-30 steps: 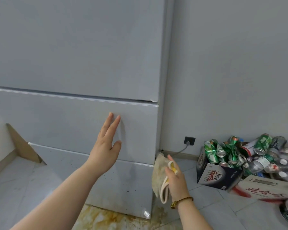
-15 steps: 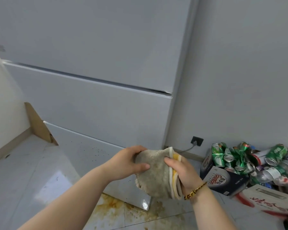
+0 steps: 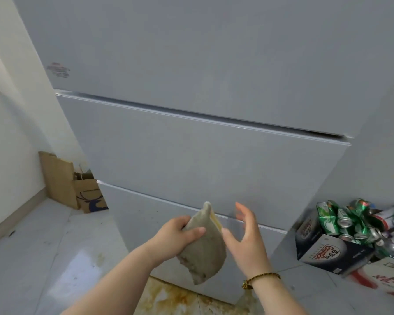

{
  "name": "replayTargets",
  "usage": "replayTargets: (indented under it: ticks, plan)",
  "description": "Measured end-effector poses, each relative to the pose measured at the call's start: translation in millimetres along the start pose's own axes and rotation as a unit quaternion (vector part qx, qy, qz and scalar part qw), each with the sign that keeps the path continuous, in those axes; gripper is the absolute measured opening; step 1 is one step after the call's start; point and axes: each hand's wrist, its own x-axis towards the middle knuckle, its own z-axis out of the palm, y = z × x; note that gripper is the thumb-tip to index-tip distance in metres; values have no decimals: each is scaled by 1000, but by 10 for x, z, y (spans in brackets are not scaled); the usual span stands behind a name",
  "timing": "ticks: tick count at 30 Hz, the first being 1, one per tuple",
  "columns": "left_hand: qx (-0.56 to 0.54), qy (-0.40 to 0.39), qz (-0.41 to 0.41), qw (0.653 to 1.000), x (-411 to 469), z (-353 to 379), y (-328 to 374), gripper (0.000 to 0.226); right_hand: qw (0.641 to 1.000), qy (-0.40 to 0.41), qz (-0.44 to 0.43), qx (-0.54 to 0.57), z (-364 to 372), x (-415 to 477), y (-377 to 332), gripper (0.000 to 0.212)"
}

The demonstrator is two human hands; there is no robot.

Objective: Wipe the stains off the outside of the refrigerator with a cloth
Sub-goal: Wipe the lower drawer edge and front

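Left hand [image 3: 176, 235] grips the cloth [image 3: 204, 246], bunched, hanging low in front of the refrigerator [image 3: 214, 155] w/o touching it. Right hand [image 3: 246, 244] spread wide, empty, just beside cloth. Judgement: she/he should flatten cloth to a pad, press on speckled bottom drawer panel, wipe toward floor [image 3: 43, 258] edge, refold when dirty.

The refrigerator [image 3: 214, 167] front is bare across mid-frame, open to reach. At lower right, a box [image 3: 328, 253] heaped with cans [image 3: 348, 221] crowds its side; at left, cardboard [image 3: 62, 178] leans just beside it.
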Motion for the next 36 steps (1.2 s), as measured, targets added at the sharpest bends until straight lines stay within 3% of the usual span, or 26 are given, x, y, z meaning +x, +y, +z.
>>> replayTargets:
  ticks: [3,7,10,15,17,19,21,24,27,31,36]
  plan:
    - [-73,37,-19,996,-50,-741,-427,13,991,47,-114,-52,899,-53,-247,26]
    - [-237,39,-83,967,-114,-1420,-736,18,979,-115,-130,-112,1613,-243,-499,70]
    - [-331,5,-146,932,-113,-1701,-828,25,947,-87,-185,-249,2037,-322,-520,87]
    - [-334,-41,-175,925,-90,-1795,-992,34,958,-15,-163,-237,2262,-142,-537,30]
    - [-308,-45,-191,931,-27,-1785,-1089,37,963,4,-149,-227,2277,-77,-421,19]
    - [-277,-46,-206,937,60,-1733,-1209,42,978,27,-99,-181,2278,-40,-321,23]
    - [-242,-8,-199,950,161,-1699,-1332,40,988,102,-37,-111,2304,-15,-258,31]
    - [-238,134,-170,947,381,-1651,-1617,26,979,196,33,-42,2349,21,-154,13]
    - [-187,229,-130,946,565,-1630,-1854,32,981,168,91,-47,2320,31,25,18]
    - [-137,313,-33,939,906,-1609,-2144,49,968,216,124,13,2288,80,260,27]
    - [-167,356,73,916,1334,-1605,-2499,52,942,313,78,92,2410,128,577,13]
